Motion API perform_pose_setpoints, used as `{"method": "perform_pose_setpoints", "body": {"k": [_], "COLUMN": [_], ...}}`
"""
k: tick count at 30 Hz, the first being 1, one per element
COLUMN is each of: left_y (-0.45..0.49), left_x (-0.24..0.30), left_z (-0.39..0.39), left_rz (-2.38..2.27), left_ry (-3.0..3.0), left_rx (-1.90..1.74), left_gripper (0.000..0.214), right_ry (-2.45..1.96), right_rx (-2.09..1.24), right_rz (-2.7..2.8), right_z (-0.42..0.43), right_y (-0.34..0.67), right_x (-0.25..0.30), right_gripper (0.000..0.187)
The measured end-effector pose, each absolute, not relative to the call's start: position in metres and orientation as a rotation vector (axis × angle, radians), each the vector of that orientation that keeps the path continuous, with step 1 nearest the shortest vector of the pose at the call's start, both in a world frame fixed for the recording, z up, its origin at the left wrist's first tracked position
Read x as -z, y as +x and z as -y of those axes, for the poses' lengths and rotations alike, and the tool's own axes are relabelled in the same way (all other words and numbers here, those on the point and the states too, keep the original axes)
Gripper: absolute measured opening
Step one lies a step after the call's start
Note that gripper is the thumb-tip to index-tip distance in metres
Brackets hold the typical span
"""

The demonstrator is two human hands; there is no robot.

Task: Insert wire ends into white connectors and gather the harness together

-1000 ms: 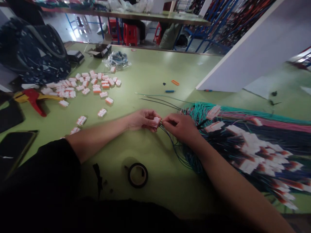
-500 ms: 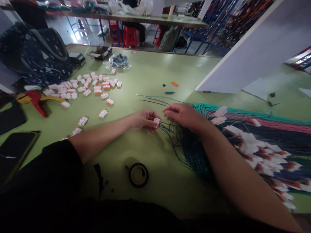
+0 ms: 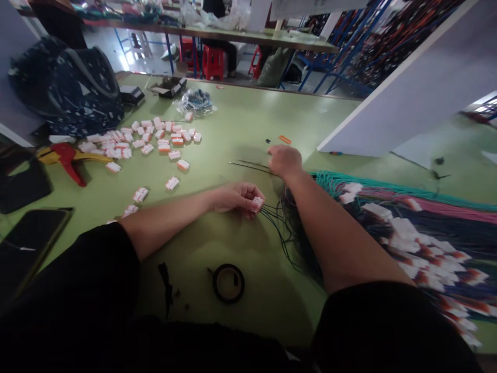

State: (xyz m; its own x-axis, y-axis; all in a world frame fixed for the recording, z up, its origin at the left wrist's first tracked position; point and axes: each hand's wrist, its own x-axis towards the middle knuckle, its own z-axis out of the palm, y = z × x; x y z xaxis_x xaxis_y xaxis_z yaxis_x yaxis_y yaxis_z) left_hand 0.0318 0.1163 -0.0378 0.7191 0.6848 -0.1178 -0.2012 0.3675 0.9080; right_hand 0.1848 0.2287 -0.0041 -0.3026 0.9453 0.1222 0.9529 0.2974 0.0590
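Note:
My left hand [image 3: 236, 197] rests on the green table [image 3: 240, 119], closed around a small white and orange connector [image 3: 258, 202] with dark wires trailing from it to the right. My right hand [image 3: 284, 160] has reached forward over loose thin wires [image 3: 248, 166] lying on the table; its fingers curl down onto them, and I cannot make out what they grip. To the right lies a big bundle of teal, pink and dark wires [image 3: 407, 212] ending in white and orange connectors.
Several loose white and orange connectors [image 3: 147, 140] lie scattered at the left. A red and yellow crimping tool [image 3: 68, 158], a dark bag [image 3: 70, 93], a phone [image 3: 27, 243], a tape roll [image 3: 228, 283] and a white board [image 3: 407, 88] stand around.
My right hand let go near the connector and moved forward and away to the loose wires. My left hand stayed put with the connector.

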Motion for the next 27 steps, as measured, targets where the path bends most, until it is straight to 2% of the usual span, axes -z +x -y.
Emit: {"method": "perform_pose_setpoints", "body": {"k": [3, 8, 11, 14, 18, 27], "left_y": [0.032, 0.034, 0.034, 0.034, 0.034, 0.033], "left_x": [0.04, 0.041, 0.039, 0.039, 0.043, 0.042], "left_z": [-0.118, -0.119, -0.118, -0.118, -0.121, -0.121], "left_rz": [-0.527, -0.54, -0.571, -0.574, -0.571, -0.58], "left_ry": [1.009, 0.913, 0.862, 0.834, 0.805, 0.818], "left_rx": [-0.618, -0.701, -0.718, -0.718, -0.716, -0.693], "left_gripper": [0.036, 0.028, 0.026, 0.029, 0.032, 0.034], "right_ry": [-1.743, -1.085, -0.933, -0.958, -1.181, -1.277], "right_rx": [-0.004, -0.976, -1.242, -1.178, -0.821, -0.397], "right_rz": [2.319, 2.265, 2.33, 2.276, 2.109, 2.256], "right_z": [-0.226, -0.181, -0.147, -0.127, -0.117, -0.108], "right_y": [0.193, 0.196, 0.198, 0.206, 0.22, 0.217], "right_x": [-0.007, -0.027, -0.033, -0.03, -0.019, -0.009], "right_gripper": [0.028, 0.023, 0.024, 0.022, 0.016, 0.015]}}
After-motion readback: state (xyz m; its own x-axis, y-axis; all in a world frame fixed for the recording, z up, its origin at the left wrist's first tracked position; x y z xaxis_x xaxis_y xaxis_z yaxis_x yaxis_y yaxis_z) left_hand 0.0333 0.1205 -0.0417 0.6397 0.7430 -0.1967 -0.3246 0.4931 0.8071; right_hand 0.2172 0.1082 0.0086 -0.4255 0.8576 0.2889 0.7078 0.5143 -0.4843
